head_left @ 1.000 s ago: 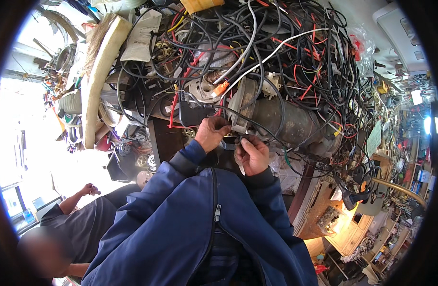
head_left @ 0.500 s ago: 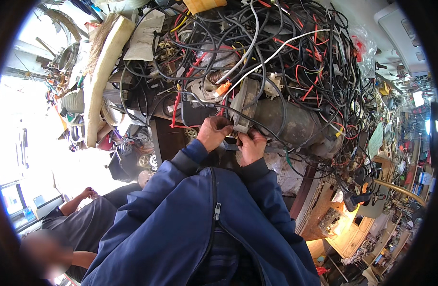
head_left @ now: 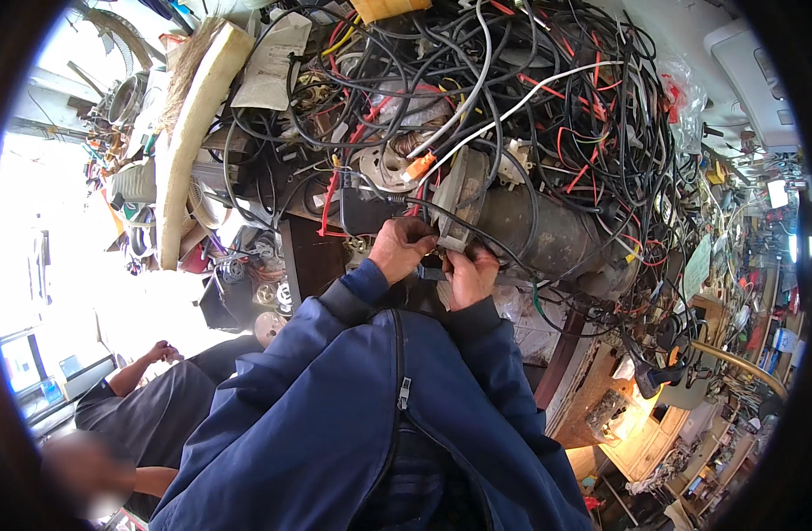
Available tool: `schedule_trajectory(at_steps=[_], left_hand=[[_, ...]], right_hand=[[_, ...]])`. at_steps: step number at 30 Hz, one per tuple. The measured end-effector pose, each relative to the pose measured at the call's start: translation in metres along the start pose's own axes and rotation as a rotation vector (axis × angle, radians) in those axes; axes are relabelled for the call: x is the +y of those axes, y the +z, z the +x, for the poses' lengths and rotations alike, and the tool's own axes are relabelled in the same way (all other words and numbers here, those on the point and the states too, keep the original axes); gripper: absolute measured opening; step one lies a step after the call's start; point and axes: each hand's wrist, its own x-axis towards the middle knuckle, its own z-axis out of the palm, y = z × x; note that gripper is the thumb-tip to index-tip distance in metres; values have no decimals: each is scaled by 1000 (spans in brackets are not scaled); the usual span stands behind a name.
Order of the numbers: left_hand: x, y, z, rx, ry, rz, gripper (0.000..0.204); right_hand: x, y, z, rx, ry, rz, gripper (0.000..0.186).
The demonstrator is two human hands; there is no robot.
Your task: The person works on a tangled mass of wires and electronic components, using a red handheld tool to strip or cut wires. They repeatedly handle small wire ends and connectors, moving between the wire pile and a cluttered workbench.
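A grey cylindrical machine that looks like an electric motor (head_left: 543, 230) lies on its side among the cables, its paler end flange (head_left: 462, 199) toward my hands. My left hand (head_left: 401, 249) is closed at the flange's lower left edge, thumb against fingers. Close beside it, my right hand (head_left: 471, 273) is closed just under the flange, its fingertips curled inward. Whatever sits between the fingertips is too small and hidden to name. A black box-shaped adapter (head_left: 367, 211) lies just left of my left hand, with a cord running over the flange.
A thick tangle of black, white and red cables (head_left: 547, 106) covers the bench. An orange connector (head_left: 418, 168) lies near a round metal part (head_left: 381, 166). A long brush (head_left: 198, 133) leans at left. A seated person (head_left: 163, 398) is at lower left. A brass-coloured tube (head_left: 740, 365) juts in at right.
The whole view has shifted slightly, with the bench things a little farther right. Both hands keep to the flange's lower edge, the right one turned slightly.
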Motion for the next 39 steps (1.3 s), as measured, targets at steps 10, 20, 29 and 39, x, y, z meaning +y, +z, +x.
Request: schedule_trajectory(at_steps=[10,20,29,39], left_hand=[[12,-4,-2,-53,-30,75,11],[14,-4,-1,-63,-31,105,13],[15,-3,-2,-45,-34,73,14],[9,-3,-1,-21,-26,87,18]], right_hand=[[-5,7,-1,53,-2,-28,4],[-11,5,-7,45,5,10,7],[5,2,2,40,-63,40,4],[-20,11,-12,48,-27,5,2]])
